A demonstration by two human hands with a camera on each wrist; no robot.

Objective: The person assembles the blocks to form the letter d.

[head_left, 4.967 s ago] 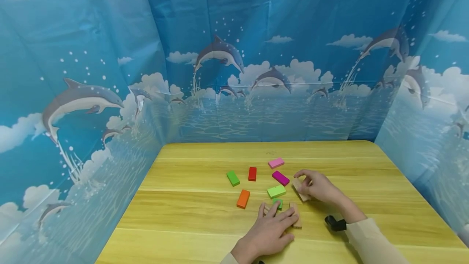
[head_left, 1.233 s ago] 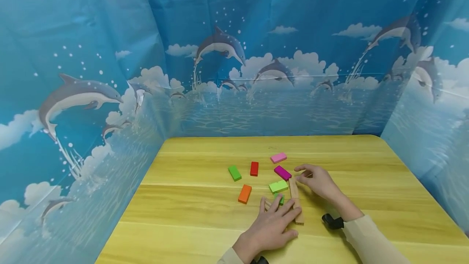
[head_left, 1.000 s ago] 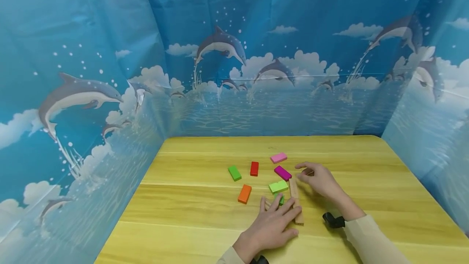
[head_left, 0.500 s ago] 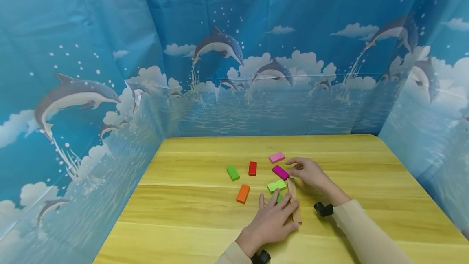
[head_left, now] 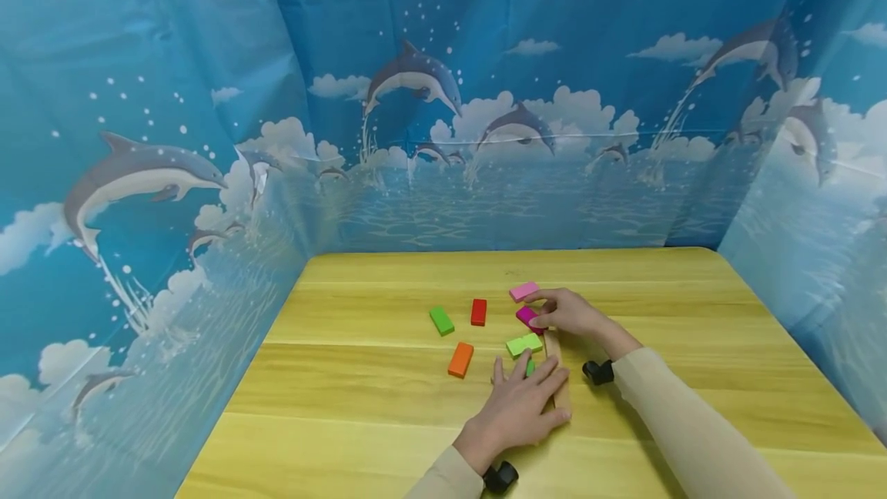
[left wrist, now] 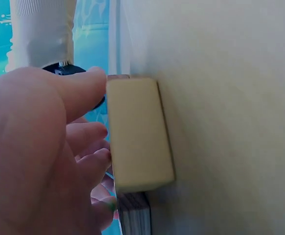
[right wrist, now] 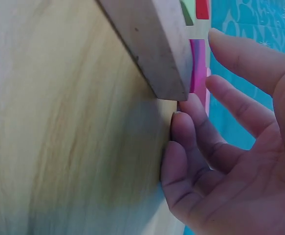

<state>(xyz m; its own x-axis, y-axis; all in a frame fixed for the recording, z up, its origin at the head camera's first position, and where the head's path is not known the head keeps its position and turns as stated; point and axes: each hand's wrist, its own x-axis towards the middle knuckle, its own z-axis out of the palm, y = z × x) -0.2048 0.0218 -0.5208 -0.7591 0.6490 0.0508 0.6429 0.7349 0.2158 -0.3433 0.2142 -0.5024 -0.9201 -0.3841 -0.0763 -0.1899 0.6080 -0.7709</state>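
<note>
My right hand point(head_left: 571, 313) is at the magenta block point(head_left: 527, 316), its thumb overlapping the block's near end and a finger reaching across behind it. In the right wrist view thumb and index finger stand apart, with the magenta block point(right wrist: 198, 68) beyond. Two plain wooden blocks point(head_left: 552, 346) lie end to end in a row, partly covered by my left hand point(head_left: 516, 410). That hand rests with fingers spread over them and over a green block point(head_left: 530, 367). The left wrist view shows a wooden block's end point(left wrist: 140, 137) beside the thumb.
A lime block point(head_left: 524, 344) lies just left of the wooden row, and a pink block point(head_left: 523, 292) behind the magenta one. Red point(head_left: 479, 312), green point(head_left: 441, 320) and orange point(head_left: 460, 360) blocks are spread further left on the yellow table point(head_left: 333, 391). A dolphin-print curtain surrounds the table.
Earlier, my right hand set a wooden block end to end with another by my left hand. It then let go and moved left to the magenta block. My left hand stays nearly in place.
</note>
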